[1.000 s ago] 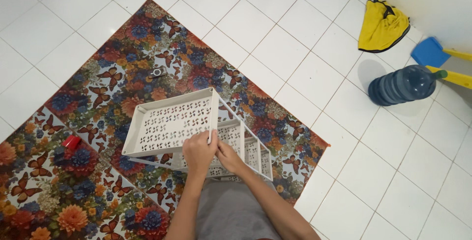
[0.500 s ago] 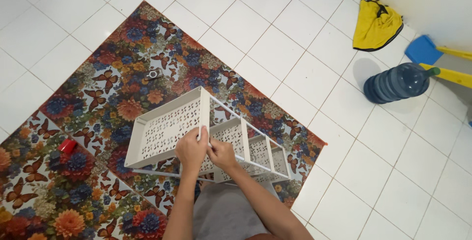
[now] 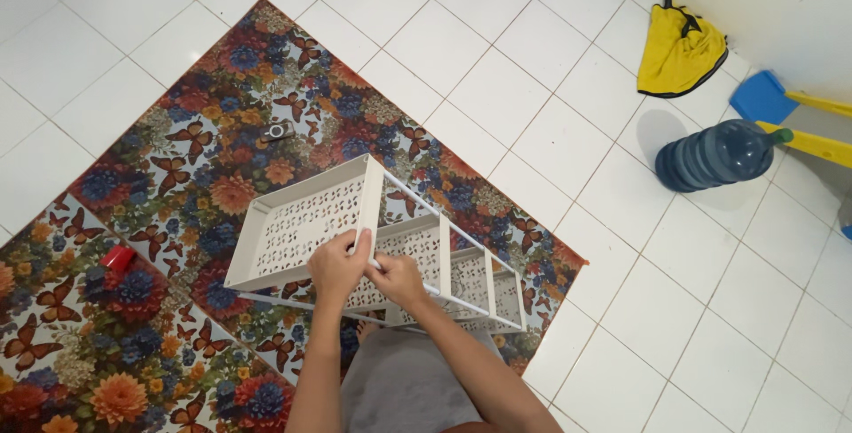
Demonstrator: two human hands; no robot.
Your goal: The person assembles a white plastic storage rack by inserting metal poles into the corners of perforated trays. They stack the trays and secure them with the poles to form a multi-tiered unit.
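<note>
White plastic shelf rack (image 3: 373,247) lies tipped — long axis running toward lower right. Left hand (image 3: 337,266) grips its top tray's edge; right hand (image 3: 397,279) clasps a post.

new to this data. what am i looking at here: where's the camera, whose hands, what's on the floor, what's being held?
There is no machine: a person works with bare hands, and the single camera sits on their head, looking straight down. The arms coming up from the bottom edge are their own.

Both hands meet at the near edge of the top tray of a white plastic tiered shelf rack with perforated trays. The left hand grips the tray's rim; the right hand pinches a thin white pole beside it.

The rack stands on a butterfly-and-flower rug over a white tiled floor. On the rug lie a small red object and a small dark object. On the tiles: a yellow bag, a blue water jug on its side and a blue dustpan.
</note>
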